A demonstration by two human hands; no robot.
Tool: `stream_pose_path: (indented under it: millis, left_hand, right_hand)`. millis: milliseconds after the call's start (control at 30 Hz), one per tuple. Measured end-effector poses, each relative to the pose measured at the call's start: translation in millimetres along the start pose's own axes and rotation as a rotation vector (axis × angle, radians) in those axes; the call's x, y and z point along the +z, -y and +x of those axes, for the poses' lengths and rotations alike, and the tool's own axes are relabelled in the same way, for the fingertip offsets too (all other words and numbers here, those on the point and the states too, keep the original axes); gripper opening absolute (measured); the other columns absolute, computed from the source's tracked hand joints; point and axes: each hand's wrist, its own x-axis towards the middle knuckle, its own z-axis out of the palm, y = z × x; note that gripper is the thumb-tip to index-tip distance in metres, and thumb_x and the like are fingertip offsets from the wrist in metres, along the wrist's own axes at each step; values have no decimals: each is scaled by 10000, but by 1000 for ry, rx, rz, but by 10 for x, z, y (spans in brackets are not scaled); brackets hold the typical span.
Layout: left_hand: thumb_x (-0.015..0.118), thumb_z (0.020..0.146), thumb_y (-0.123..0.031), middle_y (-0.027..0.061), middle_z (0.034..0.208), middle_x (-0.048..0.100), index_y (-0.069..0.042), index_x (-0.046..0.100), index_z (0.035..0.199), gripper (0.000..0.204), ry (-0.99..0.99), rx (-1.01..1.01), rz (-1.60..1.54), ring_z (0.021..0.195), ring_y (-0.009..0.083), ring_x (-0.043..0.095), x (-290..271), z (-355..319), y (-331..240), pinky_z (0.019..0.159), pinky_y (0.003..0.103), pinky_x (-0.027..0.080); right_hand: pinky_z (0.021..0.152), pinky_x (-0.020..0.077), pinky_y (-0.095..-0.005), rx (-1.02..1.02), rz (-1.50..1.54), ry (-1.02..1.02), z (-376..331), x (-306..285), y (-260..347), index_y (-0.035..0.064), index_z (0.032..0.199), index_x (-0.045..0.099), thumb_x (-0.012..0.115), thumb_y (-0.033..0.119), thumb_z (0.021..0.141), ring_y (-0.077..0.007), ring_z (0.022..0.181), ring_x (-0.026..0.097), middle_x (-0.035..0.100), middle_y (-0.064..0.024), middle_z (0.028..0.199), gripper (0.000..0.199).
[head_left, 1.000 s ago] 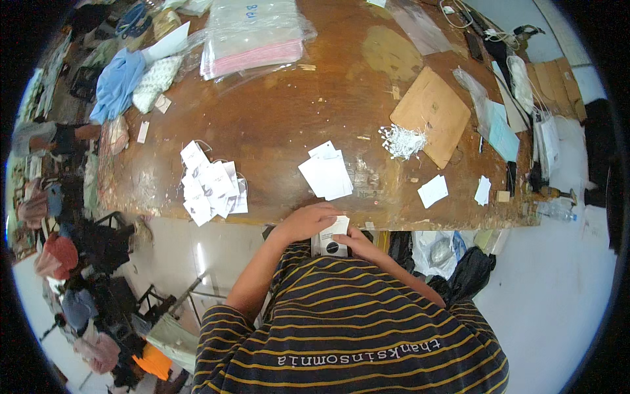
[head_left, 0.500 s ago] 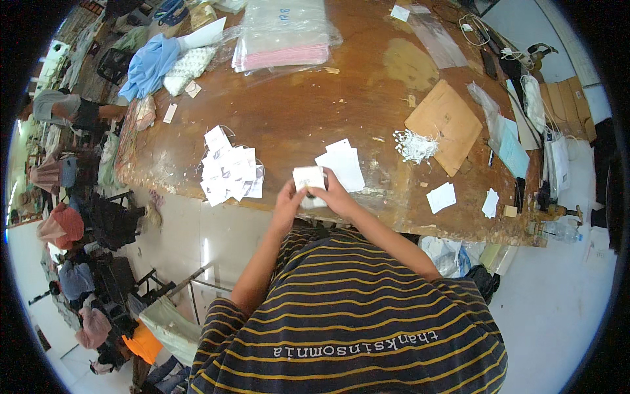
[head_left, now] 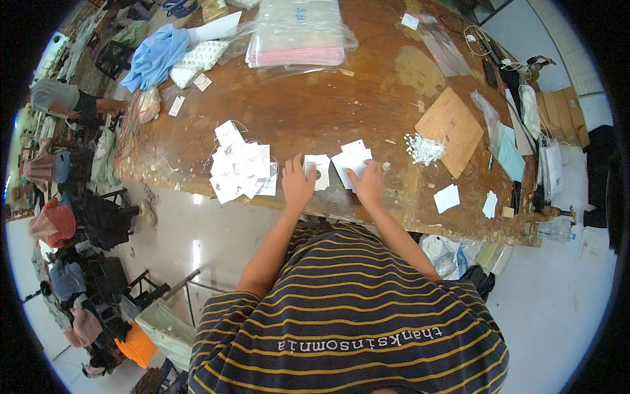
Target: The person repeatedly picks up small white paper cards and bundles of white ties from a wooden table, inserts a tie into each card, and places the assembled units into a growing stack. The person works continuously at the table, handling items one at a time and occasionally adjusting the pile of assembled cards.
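Note:
My left hand (head_left: 299,182) rests on the brown table with its fingers apart, the thumb touching the edge of a small stack of white tags (head_left: 319,167) with dark print. Just to the right, my right hand (head_left: 369,184) grips a stack of blank white cards (head_left: 350,159), its thumb on top and its fingers at the right edge. The undersides of these cards are hidden. Left of my left hand lies a loose heap of white hang tags (head_left: 240,164) with thin strings.
White plastic tag fasteners (head_left: 424,150) lie beside a brown envelope (head_left: 453,131). Smaller piles of white cards (head_left: 447,198) sit near the right edge. Clear plastic bags (head_left: 298,36) and blue cloth (head_left: 155,58) are at the back. Another person (head_left: 56,98) stands far left.
The tag stack that both hands held over the table edge now lies on the table. My hands have separated, the right one moving onto the blank white cards. The view has shifted slightly.

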Motion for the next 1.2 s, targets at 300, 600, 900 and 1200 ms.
stream_pose_path:
  millis: [300,600,900,1200]
  left_hand:
    - [795,749,-252,129,1028,543,-33,572,1174,527,-51,12,-168,881,236,568,10,85,34,762,352,485]
    - [677,892,-107,24,889,659,24,610,1143,291,21,-406,-955,757,76,573,-249,227,177,679,255,467]
    - [499,996,-218,64,1130,636,9,550,1223,325,354,-573,-1534,1039,140,595,-557,149,-387,906,283,464]
    - [653,906,-130,71,1115,639,5,588,1221,349,377,-388,-1238,962,113,598,-793,78,-896,811,258,492]
  right_hand:
    - [746,474,-433,32,-36,86,44,23,-114,39,977,555,794,363,714,-324,925,570,565,-139,1010,481]
    - [634,474,-361,36,300,97,114,-20,-327,10,845,638,782,224,741,-237,674,606,644,-111,757,278]
    - [650,441,-250,83,1079,409,-25,-428,412,27,881,612,704,128,859,-68,735,535,611,1,812,138]
    - [783,497,-262,129,1247,415,-94,-659,707,4,1105,569,662,18,861,-111,907,610,656,-62,1019,261]
